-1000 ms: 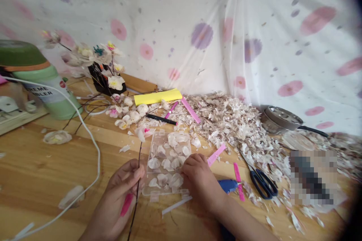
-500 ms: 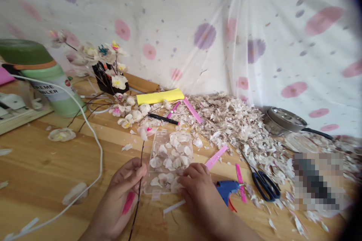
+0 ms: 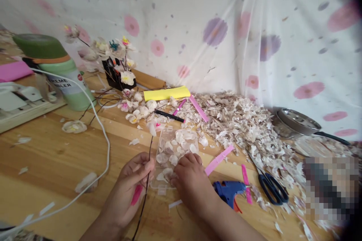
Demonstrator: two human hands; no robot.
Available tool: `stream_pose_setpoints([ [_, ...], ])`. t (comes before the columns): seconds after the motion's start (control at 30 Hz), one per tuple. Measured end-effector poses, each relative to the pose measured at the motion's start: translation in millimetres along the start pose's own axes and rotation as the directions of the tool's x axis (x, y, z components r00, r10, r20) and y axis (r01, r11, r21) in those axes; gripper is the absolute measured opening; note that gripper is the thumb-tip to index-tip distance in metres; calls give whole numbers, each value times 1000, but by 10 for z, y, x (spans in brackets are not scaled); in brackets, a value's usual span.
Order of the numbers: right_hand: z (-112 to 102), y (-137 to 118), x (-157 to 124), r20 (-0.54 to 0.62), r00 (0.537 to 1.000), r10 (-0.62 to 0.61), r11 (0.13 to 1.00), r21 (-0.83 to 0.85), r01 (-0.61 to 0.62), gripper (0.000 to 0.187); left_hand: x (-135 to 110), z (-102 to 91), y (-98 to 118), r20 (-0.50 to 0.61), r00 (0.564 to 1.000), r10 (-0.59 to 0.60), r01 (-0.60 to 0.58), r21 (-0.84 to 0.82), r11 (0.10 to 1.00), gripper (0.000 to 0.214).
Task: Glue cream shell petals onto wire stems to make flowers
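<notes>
My left hand (image 3: 128,184) is closed round a thin dark stem (image 3: 143,200), pinched between thumb and fingers. At the stem's top sits a small flower (image 3: 153,128) with whitish petals and a bright pink centre. A magenta strip (image 3: 137,195) lies against the same palm. Over the front part of a clear plastic box (image 3: 162,190) my right hand (image 3: 194,179) reaches down with bent fingers, among pale dried petals (image 3: 185,138). Its fingertips and thumb are mostly hidden, so what they grip cannot be made out.
To the right lie a blue glue gun (image 3: 229,189), dark-handled scissors (image 3: 272,188) and a pink strip (image 3: 219,160). Behind is a large petal heap (image 3: 234,120), beside a metal pan (image 3: 296,122). A white cable (image 3: 104,131) and green tumbler (image 3: 69,86) stand left.
The whole view has shifted, so most things appear slightly further right. My right hand has moved a little left and forward over the box. My left hand keeps the stem.
</notes>
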State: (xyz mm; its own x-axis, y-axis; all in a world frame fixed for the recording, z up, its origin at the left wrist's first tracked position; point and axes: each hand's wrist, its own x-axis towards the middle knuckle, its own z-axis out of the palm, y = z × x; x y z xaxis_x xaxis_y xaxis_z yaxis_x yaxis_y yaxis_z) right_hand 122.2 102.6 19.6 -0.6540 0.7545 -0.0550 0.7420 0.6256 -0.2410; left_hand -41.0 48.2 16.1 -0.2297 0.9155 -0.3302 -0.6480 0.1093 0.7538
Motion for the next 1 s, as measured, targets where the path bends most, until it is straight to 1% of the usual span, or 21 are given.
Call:
stream_pose_setpoints([
  [0.13,-44,-53,24,30,1000,-1,999,-34,2,10,-7,-12,-1,15,1000,-9,9,-3,1000,24],
  [0.3,-82,-122,103,66,998,-16,998,-63,20,16,-10,-19,-4,15,1000,-14,15,-12,1000,22],
  [0.4,-59,-146,150,86,996,-27,997,-68,33,12,-5,-12,-3,-4,1000,-11,11,-16,1000,24],
  [0.47,-36,-149,164,87,996,-35,997,-67,41,9,-1,-5,-1,-11,1000,-10,10,-23,1000,24],
  [0.6,-13,-139,151,52,997,-53,996,-64,57,6,-2,4,3,14,1000,-3,4,-11,1000,21],
  [0.8,-42,-138,133,65,997,-32,999,33,30,1,-4,7,2,2,1000,-9,9,-17,1000,22],
  [1.0,0,-152,89,43,998,-39,992,117,34,11,-13,24,17,-25,1000,-17,17,-6,1000,26],
])
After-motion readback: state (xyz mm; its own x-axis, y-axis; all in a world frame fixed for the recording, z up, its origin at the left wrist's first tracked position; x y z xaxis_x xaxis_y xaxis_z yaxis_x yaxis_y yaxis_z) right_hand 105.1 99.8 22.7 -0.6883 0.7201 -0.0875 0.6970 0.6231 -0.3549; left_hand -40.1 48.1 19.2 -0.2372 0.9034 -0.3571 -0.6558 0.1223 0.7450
